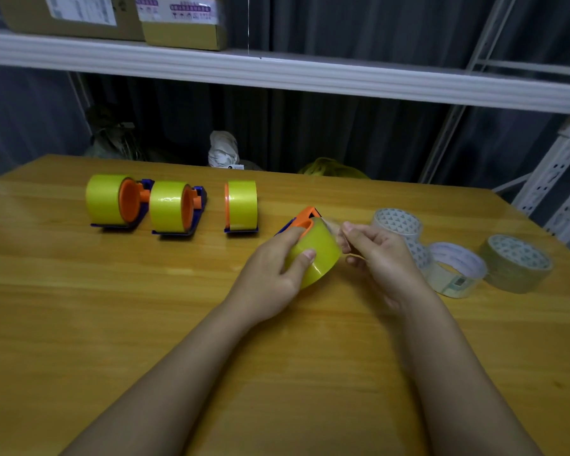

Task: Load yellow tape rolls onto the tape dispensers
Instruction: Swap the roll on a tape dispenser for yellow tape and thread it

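A glossy, honey-coloured wooden worktop (145, 324) fills the lower part of the view, its far edge running across the middle. Behind it hangs a dark grey pleated curtain (343, 133), and a white shelf (277, 72) crosses above, carrying two cardboard boxes (112, 14) whose tops are cut off by the frame. White perforated shelf uprights (553, 179) stand at the right.

At the far left of the worktop stand three loaded dispensers in a row, each with a yellow roll on an orange hub and a blue base: the left one (112, 202), the middle one (175, 207) just beside it, and the third one (241, 205) a little apart.

Near the centre, the left hand (277, 274) curls around a fourth yellow tape roll (316, 255) seated on an orange and blue dispenser (305, 220), thumb on the roll's side. The dispenser is mostly hidden behind the roll and fingers. The right hand (379, 255) is close beside the roll, fingertips pinching what appears to be the loose end of the tape (333, 225); this part is blurred, so the strip is hard to make out.

To the right lie three pale tape rolls (454, 271) flat on the worktop, touching one another.

Behind the far edge sit a white bundled bag (222, 149) and something yellow (329, 167), both partly hidden. Dim shapes at the far left are too dark to tell.
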`<state>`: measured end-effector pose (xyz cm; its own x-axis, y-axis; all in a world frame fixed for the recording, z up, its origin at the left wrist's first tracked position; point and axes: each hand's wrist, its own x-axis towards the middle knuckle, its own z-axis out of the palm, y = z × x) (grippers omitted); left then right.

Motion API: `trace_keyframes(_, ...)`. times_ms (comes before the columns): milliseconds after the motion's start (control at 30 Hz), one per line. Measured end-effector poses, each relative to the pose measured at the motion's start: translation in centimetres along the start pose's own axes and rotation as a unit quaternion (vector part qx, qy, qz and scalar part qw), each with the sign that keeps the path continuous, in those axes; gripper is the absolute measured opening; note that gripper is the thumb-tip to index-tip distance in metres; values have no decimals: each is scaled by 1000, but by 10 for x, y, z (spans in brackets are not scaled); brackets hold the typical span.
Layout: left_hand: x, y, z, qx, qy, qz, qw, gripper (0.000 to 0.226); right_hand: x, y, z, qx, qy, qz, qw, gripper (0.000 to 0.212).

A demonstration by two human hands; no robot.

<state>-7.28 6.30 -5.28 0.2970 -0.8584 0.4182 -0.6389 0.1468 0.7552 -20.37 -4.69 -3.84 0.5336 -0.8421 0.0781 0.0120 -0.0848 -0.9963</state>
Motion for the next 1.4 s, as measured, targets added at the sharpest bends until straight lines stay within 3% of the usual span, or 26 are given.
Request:
trace_keyframes(500,0,-2,2,14,8,9,1000,38,3,-2,-1,173,-34,81,981,27)
trace_keyframes(833,-1,2,1,19,-4,6,1000,34,2,-2,-1,129,-37,62,989,25)
trace_keyframes(1000,-1,-2,2,24,-6,2,1000,48,-2,-2,0,61,-14,52,997,37)
trace_keyframes(1200,-1,0,1,22,-2,7,1000,38,-4,-5,-1,25,31,17,999,13)
trace_keyframes(1333,-2,5,0,23,2,5,1000,38,-4,-8,-2,13,42,8,999,14)
trace_keyframes(1400,-2,9,-2,9,1,6,1000,26,-5,-9,-2,13,42,9,999,14)
